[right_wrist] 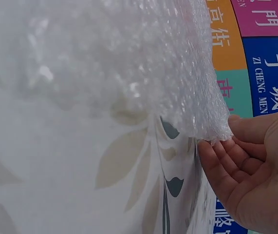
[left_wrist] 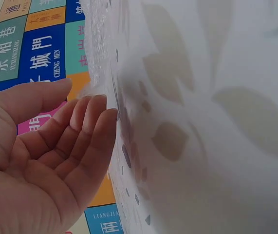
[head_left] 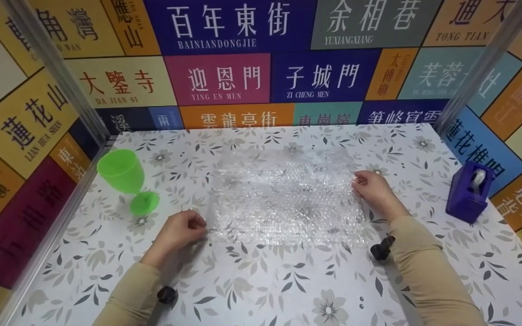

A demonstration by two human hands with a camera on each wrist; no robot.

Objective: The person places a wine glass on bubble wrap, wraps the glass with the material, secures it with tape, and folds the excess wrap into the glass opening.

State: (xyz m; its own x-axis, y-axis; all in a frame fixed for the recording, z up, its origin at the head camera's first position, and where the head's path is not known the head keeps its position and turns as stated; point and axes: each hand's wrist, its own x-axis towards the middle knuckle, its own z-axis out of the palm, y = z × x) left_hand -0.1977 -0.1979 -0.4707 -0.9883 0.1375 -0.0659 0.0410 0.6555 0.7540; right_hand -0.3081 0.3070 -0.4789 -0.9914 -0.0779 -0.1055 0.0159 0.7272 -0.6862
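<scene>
A clear sheet of bubble wrap (head_left: 283, 199) lies spread on the flowered tabletop, between the two hands. At its right edge, my right hand (head_left: 372, 188) pinches the border of the sheet; the right wrist view shows the bubble wrap (right_wrist: 177, 63) running up to the thumb and fingers of that hand (right_wrist: 255, 165). My left hand (head_left: 181, 231) is beside the lower left edge, its fingertips right at the border. Seen from the left wrist, the left hand (left_wrist: 51, 151) has softly bent fingers and a thumb apart from them, with the bubble wrap (left_wrist: 97, 44) just beyond.
A bright green plastic goblet (head_left: 123, 172) stands at the left of the table. On the right sits a purple tape dispenser (head_left: 468, 192) with a roll of tape. Printed panels (head_left: 224, 81) with large characters wall in the back and both sides of the flowered tabletop (head_left: 261, 280).
</scene>
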